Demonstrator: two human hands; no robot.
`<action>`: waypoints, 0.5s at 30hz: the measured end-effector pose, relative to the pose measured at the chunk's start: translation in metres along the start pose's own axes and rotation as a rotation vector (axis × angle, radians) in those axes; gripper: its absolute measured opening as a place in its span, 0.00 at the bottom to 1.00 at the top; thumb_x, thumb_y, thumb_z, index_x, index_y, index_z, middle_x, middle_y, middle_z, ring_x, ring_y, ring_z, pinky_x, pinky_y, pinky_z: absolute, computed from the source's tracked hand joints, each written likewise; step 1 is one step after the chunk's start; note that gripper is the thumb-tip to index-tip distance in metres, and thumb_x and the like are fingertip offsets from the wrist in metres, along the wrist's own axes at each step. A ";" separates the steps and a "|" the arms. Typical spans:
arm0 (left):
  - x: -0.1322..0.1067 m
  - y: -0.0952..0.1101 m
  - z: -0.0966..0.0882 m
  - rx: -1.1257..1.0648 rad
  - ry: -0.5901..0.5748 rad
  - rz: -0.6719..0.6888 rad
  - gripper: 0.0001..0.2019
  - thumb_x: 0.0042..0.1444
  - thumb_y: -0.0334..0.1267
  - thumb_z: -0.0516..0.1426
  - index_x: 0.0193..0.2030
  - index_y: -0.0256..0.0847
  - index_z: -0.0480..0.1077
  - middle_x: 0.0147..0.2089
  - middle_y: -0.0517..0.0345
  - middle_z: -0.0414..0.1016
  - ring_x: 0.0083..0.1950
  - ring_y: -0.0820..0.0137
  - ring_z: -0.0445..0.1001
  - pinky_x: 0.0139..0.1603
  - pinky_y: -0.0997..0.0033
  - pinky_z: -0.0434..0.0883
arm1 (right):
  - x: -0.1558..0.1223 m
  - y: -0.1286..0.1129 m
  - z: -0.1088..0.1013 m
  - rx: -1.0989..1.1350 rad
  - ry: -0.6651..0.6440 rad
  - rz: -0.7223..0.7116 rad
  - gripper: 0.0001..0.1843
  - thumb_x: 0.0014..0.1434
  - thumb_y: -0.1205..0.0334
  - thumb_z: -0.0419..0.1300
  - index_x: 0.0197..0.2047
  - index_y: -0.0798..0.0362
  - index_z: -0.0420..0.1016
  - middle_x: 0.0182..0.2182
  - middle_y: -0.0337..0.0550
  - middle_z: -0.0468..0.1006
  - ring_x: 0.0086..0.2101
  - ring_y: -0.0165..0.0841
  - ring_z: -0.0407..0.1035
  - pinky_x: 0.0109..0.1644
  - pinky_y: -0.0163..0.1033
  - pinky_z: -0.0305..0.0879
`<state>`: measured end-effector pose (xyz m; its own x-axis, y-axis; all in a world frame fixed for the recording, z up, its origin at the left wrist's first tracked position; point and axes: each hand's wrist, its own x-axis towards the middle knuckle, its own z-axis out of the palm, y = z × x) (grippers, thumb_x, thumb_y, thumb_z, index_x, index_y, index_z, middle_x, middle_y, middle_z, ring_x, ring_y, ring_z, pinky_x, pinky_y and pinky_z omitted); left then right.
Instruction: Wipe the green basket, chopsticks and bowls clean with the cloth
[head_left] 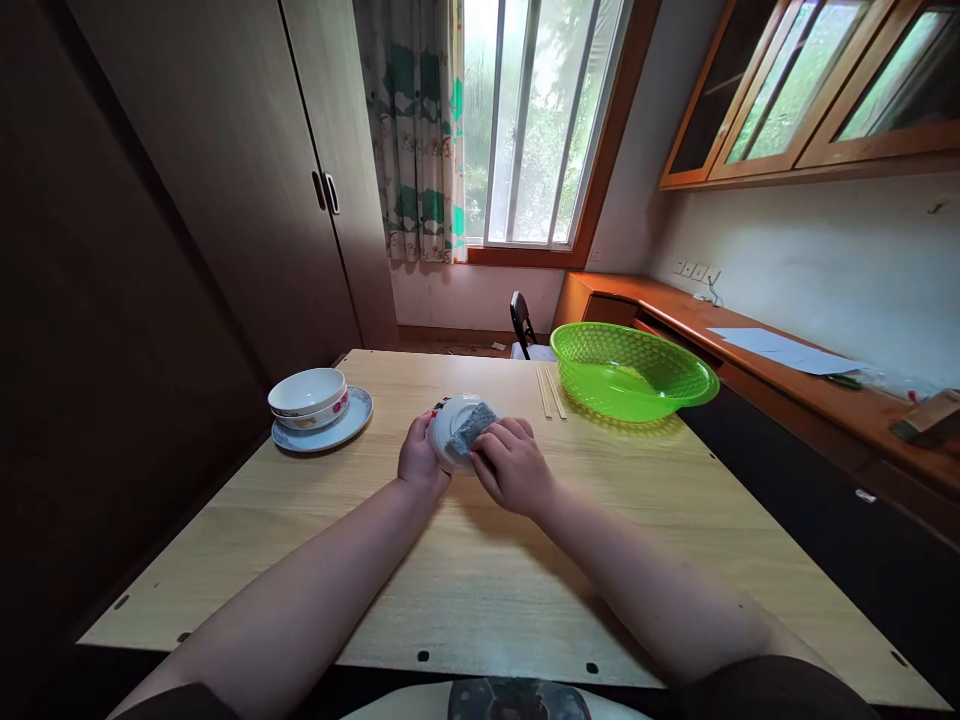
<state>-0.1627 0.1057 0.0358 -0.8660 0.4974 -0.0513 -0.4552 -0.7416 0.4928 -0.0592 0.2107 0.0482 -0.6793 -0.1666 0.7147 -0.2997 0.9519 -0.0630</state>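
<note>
A white bowl (442,440) with red marks on its side is tilted above the middle of the table, its underside turned toward me. My left hand (421,455) is closed around the bowl's left side. In my right hand (516,466) a grey-blue sponge (471,428) is pinched and pressed against the bowl's base. Part of the sponge is hidden behind my right fingers.
Two stacked bowls (307,392) stand on a blue-rimmed plate (360,425) at the table's left. Chopsticks (553,392) lie beside a green plastic basket (637,375) at the far right. Behind the wooden table (420,580) is a chair (523,320).
</note>
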 end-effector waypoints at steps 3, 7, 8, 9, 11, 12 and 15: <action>-0.001 0.001 0.003 0.019 0.006 0.008 0.09 0.51 0.37 0.55 0.34 0.35 0.74 0.31 0.57 0.78 0.32 0.70 0.75 0.39 0.70 0.71 | 0.002 0.007 -0.001 -0.041 0.035 0.111 0.08 0.63 0.59 0.53 0.34 0.52 0.69 0.33 0.45 0.75 0.36 0.37 0.63 0.43 0.43 0.55; -0.002 -0.004 -0.001 0.100 0.016 0.016 0.10 0.49 0.38 0.57 0.36 0.36 0.74 0.32 0.57 0.78 0.33 0.69 0.75 0.39 0.70 0.70 | 0.003 0.011 0.000 -0.058 0.079 0.203 0.09 0.64 0.59 0.52 0.35 0.52 0.69 0.33 0.45 0.75 0.36 0.37 0.63 0.43 0.43 0.55; -0.003 -0.006 -0.003 0.133 0.016 0.025 0.11 0.48 0.39 0.58 0.36 0.35 0.74 0.32 0.57 0.78 0.33 0.69 0.75 0.38 0.71 0.70 | 0.003 0.011 0.000 -0.051 0.085 0.202 0.09 0.64 0.59 0.52 0.35 0.52 0.70 0.34 0.46 0.75 0.36 0.37 0.63 0.44 0.44 0.55; -0.003 -0.008 -0.005 0.166 0.018 0.041 0.11 0.47 0.39 0.59 0.35 0.35 0.74 0.31 0.57 0.78 0.32 0.69 0.75 0.36 0.71 0.69 | 0.003 0.009 0.000 -0.040 0.087 0.193 0.09 0.64 0.59 0.52 0.35 0.52 0.70 0.34 0.46 0.75 0.37 0.38 0.63 0.44 0.44 0.55; -0.004 -0.011 -0.008 0.225 0.021 0.088 0.09 0.45 0.39 0.61 0.32 0.35 0.73 0.29 0.59 0.77 0.29 0.71 0.73 0.33 0.72 0.68 | 0.001 0.005 0.000 -0.010 0.078 0.154 0.08 0.63 0.59 0.52 0.36 0.51 0.70 0.34 0.46 0.75 0.37 0.38 0.64 0.45 0.44 0.56; -0.004 -0.012 -0.009 0.245 0.019 0.107 0.09 0.44 0.39 0.61 0.30 0.36 0.73 0.27 0.60 0.76 0.28 0.72 0.72 0.32 0.73 0.67 | 0.001 0.003 -0.001 0.007 0.066 0.128 0.08 0.63 0.59 0.52 0.36 0.51 0.70 0.34 0.46 0.75 0.38 0.38 0.64 0.45 0.45 0.56; -0.004 -0.012 -0.011 0.272 0.007 0.130 0.08 0.44 0.39 0.61 0.28 0.36 0.72 0.26 0.61 0.75 0.27 0.73 0.70 0.30 0.74 0.66 | -0.001 -0.003 -0.002 0.054 0.017 0.039 0.09 0.64 0.60 0.51 0.38 0.51 0.71 0.35 0.45 0.76 0.39 0.37 0.64 0.46 0.45 0.56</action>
<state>-0.1561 0.1076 0.0203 -0.9152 0.4025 0.0223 -0.2689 -0.6508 0.7100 -0.0558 0.2083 0.0491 -0.6801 -0.1251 0.7224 -0.3094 0.9423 -0.1281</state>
